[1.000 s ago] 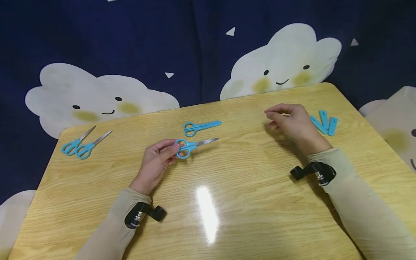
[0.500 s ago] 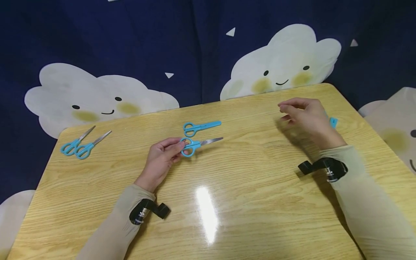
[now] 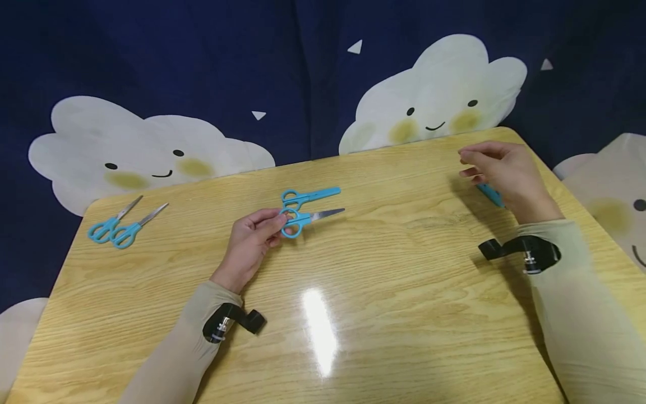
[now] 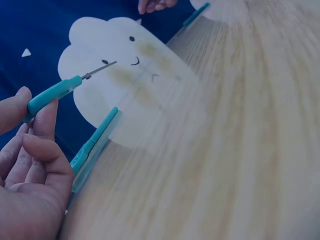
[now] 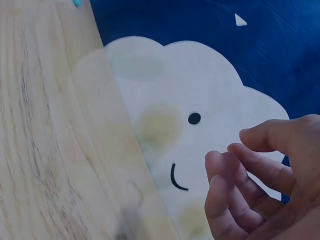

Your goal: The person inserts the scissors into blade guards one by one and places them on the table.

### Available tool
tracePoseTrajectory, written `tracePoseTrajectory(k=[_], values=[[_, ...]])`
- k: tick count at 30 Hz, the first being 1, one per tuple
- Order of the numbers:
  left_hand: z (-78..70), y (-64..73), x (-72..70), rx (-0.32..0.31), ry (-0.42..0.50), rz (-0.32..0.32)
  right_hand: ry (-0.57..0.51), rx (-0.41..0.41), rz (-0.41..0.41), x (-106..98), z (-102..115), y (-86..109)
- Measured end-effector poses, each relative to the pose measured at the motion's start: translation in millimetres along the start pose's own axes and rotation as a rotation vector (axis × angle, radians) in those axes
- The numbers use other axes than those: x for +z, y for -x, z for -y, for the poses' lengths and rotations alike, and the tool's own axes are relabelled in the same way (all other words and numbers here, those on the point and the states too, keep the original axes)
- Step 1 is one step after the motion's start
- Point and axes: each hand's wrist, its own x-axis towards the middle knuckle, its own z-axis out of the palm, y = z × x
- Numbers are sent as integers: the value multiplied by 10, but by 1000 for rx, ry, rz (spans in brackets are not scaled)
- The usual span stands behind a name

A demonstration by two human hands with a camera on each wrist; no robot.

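Observation:
My left hand [image 3: 248, 242] pinches a pair of scissors [image 3: 305, 217] by its light-blue finger loops, between thumb and fingers. Its bare metal blades point right; in the left wrist view the scissors [image 4: 56, 94] are held above the table. Just behind them lies a second pair of scissors [image 3: 318, 194] with a blue cap over its blades. At the right, my right hand [image 3: 517, 177] is raised with loosely bent fingers and nothing between them. Beneath it a blue blade cap [image 3: 489, 194] shows partly; the hand and wrist hide the caps beside it.
Two uncapped pairs of scissors, one [image 3: 103, 229] overlapping the other [image 3: 126, 234], lie at the table's left. The wooden table [image 3: 383, 292] meets a dark blue curtain [image 3: 212, 56] with white clouds along its back edge. Each wrist wears a black camera mount.
My right hand has moved right and back, over the blade caps, covering most of them. The left hand has carried the uncapped scissors slightly right and back, closer to the capped pair.

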Motion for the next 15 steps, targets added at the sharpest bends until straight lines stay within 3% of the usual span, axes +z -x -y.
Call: tracePoseTrajectory(k=[6,15], values=[[-4,9,12,15,19,-3,36,50,-17,-147,-32,-28],[-43,-1,113,43,27,11,351,179,-5,-414,-65,-25]])
